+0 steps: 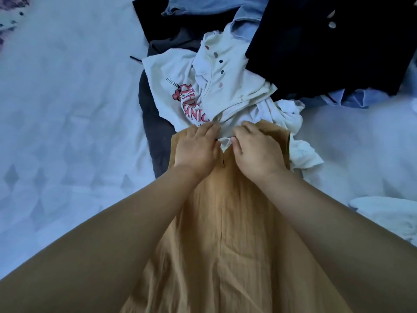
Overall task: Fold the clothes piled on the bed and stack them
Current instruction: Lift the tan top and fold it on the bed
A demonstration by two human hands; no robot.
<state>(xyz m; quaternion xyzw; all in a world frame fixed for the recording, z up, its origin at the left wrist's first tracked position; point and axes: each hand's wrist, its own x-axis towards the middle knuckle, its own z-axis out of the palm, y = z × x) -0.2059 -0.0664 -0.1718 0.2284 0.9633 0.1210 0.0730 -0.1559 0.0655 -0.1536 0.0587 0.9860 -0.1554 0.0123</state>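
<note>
The top edge of a mustard garment [225,222] is grasped by 2 hands, left hand [195,147] and right hand [257,150], fingers curled over it, forearms extended. The garment is spread on the bed [67,109]. Just beyond it, pink mirrored lettering, not fully legible, is seen on a white T-shirt [171,73] in the clothes pile [293,53].

We see pale bedsheet [67,105] with faint diamond print filling left of frame and lower right. At upper left corner, patterned purplish fabric [11,10] crosses frame edge; what it is, we cannot tell.
</note>
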